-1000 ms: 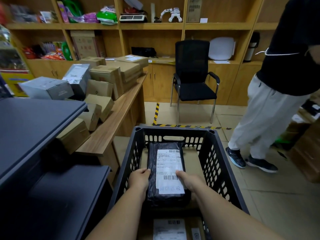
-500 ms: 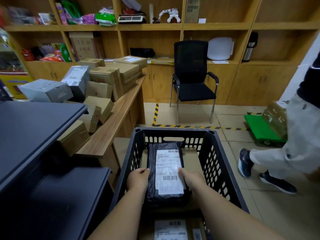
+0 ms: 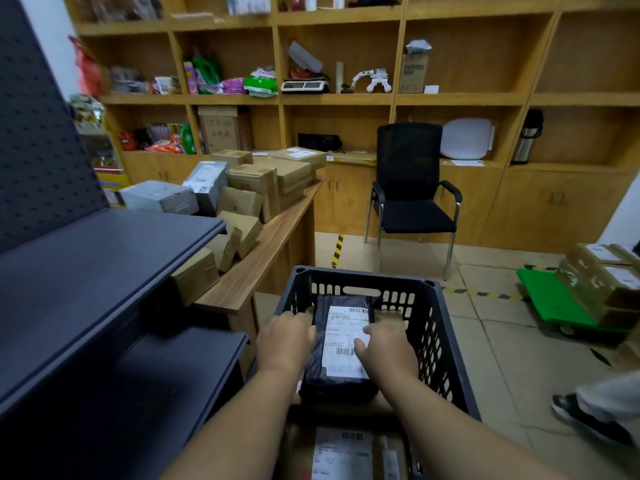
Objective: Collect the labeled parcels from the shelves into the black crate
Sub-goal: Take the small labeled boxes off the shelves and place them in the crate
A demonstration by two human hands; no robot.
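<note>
A black-wrapped parcel [image 3: 341, 368] with a white shipping label lies inside the black crate [image 3: 440, 327] in front of me. My left hand [image 3: 284, 341] rests against the parcel's left side. My right hand [image 3: 384, 348] lies on its right side, fingers over the label. A brown labelled parcel [image 3: 343, 452] lies nearer me, below the crate's near edge. The dark grey shelves [image 3: 114, 271] on my left look bare.
A wooden desk [image 3: 273, 251] holding several cardboard boxes stands ahead left. A black chair [image 3: 412, 199] stands before the wooden wall shelving. A green trolley [image 3: 554, 303] with boxes sits at right, and another person's shoe [image 3: 585, 417] is at bottom right.
My view has tilted upward. Both hands slid forward along the parcel; the right one now covers part of the label. The other person walked off to the right, leaving only a shoe in view.
</note>
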